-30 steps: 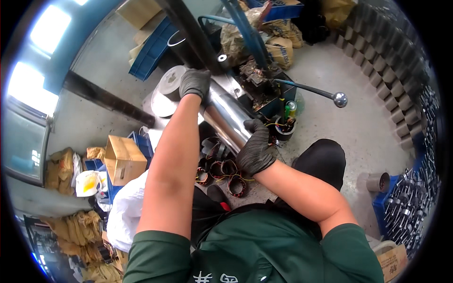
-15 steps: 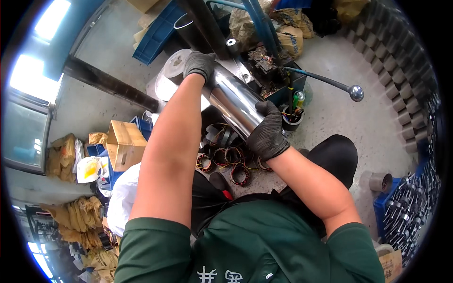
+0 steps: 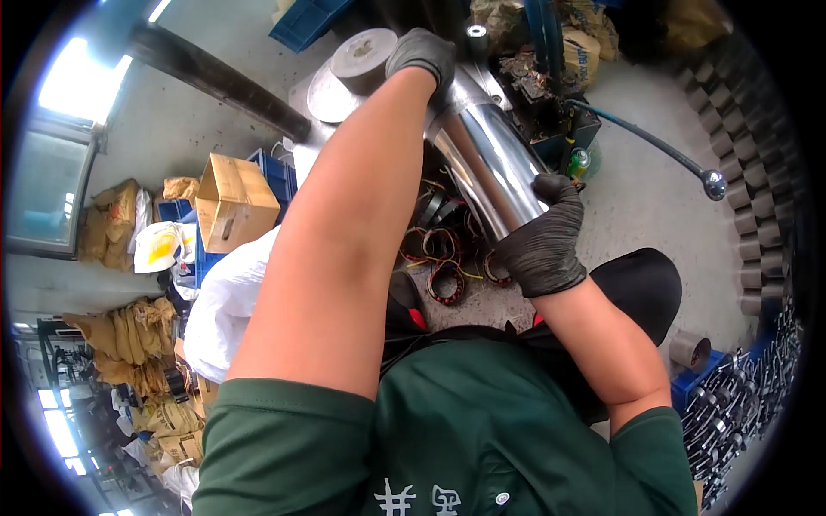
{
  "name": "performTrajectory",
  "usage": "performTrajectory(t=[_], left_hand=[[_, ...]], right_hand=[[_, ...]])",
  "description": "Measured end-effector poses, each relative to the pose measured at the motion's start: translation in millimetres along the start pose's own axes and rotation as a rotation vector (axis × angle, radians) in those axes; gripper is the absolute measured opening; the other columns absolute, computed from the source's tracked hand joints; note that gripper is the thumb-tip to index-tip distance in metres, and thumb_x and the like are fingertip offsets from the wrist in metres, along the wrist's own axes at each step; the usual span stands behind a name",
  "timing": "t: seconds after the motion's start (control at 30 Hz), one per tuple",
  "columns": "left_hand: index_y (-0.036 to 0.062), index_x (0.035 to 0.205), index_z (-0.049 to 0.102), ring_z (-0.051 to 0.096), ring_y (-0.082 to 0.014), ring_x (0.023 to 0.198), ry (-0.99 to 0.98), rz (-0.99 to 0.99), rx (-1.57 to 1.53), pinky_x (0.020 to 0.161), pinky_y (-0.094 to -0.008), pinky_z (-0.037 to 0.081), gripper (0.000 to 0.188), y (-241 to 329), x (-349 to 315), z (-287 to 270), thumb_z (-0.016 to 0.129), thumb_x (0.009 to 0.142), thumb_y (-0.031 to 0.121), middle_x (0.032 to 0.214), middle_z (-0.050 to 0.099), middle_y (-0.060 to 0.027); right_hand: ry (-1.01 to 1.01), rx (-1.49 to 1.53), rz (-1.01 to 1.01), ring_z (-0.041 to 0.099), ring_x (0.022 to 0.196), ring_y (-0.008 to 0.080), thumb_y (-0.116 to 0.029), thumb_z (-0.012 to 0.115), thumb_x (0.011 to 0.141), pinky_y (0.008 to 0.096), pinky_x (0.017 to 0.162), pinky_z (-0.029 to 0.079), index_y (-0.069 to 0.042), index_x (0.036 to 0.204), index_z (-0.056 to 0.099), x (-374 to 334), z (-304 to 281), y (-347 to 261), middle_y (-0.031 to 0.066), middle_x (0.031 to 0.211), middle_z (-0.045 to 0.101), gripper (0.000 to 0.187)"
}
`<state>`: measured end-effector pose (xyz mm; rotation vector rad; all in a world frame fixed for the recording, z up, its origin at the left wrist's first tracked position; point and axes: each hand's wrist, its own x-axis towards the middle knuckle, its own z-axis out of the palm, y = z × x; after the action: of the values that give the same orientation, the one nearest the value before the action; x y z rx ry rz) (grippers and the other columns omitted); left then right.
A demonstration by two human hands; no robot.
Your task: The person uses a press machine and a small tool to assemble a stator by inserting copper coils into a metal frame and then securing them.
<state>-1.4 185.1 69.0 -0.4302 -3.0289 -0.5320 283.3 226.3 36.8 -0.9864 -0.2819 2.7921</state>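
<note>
A shiny metal cylinder (image 3: 492, 163) slants in front of me, its near end toward my lap. A duller grey metal sleeve (image 3: 458, 96) surrounds its far end. My left hand (image 3: 422, 58), in a dark grey glove, is closed at the sleeve's far edge, with its fingertips hidden. Also gloved, my right hand (image 3: 546, 245) grips the near end of the cylinder, thumb on top and the other fingers mostly underneath. Beside my left hand stands a round grey metal block (image 3: 366, 53) on a pale metal disc (image 3: 331, 93).
Wire-wound rings (image 3: 446, 284) lie on the floor below the cylinder. A lever with a ball end (image 3: 713, 184) sticks out at the right. Grey tubes (image 3: 748, 193) are stacked along the right side, above a blue crate of metal shafts (image 3: 744, 404). A cardboard box (image 3: 237, 206) stands left.
The view has shifted, so the bench sits higher and farther right in it. My left hand has moved slightly away from the round block. My right hand keeps its grip on the cylinder.
</note>
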Motion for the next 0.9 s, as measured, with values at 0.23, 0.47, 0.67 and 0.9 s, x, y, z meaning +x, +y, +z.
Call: performTrajectory(t=[0.23,0.47,0.67,0.9], left_hand=[[-0.0015,0.106,0.077,0.07,-0.0366,0.116,-0.061,0.065,0.15,0.099,-0.0447,0.055,0.043,17.7,-6.5,-7.8,0.07,0.097,0.04,0.102,0.076,-0.0248],[0.008,0.111,0.08,0.069,-0.033,0.12,0.038,0.181,0.377,0.101,-0.045,0.053,0.048,-11.8,-0.5,-20.5,0.06,0.1,0.05,0.119,0.075,-0.0178],[0.0061,0.125,0.073,0.059,-0.0417,0.131,0.124,0.086,0.17,0.111,-0.0489,0.045,0.054,-62.3,8.6,-17.8,0.054,0.101,0.05,0.137,0.064,-0.0254],[0.0119,0.124,0.074,0.059,-0.0351,0.132,0.196,0.33,0.259,0.111,-0.0455,0.046,0.041,-87.8,68.9,17.0,0.059,0.096,0.038,0.134,0.066,-0.0209]], right_hand=[[-0.099,0.031,0.066,0.064,0.117,0.04,-0.028,0.059,0.082,0.0542,0.105,0.053,0.001,0.138,0.052,-12.2,-25.2,-13.5,0.0233,0.13,0.061,0.064],[-0.206,-0.103,0.011,0.058,0.132,0.0423,-0.028,0.054,0.082,0.0525,0.117,0.046,0.005,0.149,0.045,-79.9,-70.3,-32.1,0.0269,0.142,0.058,0.075],[0.088,-0.55,0.028,0.068,0.111,0.0374,-0.028,0.06,0.081,0.0482,0.103,0.055,0.005,0.139,0.054,-29.9,-82.7,-92.2,0.024,0.126,0.066,0.067],[0.041,-1.0,0.007,0.07,0.108,0.0331,-0.02,0.06,0.086,0.0433,0.105,0.056,0.005,0.129,0.059,-7.4,-151.6,-281.0,0.0218,0.125,0.068,0.049]])
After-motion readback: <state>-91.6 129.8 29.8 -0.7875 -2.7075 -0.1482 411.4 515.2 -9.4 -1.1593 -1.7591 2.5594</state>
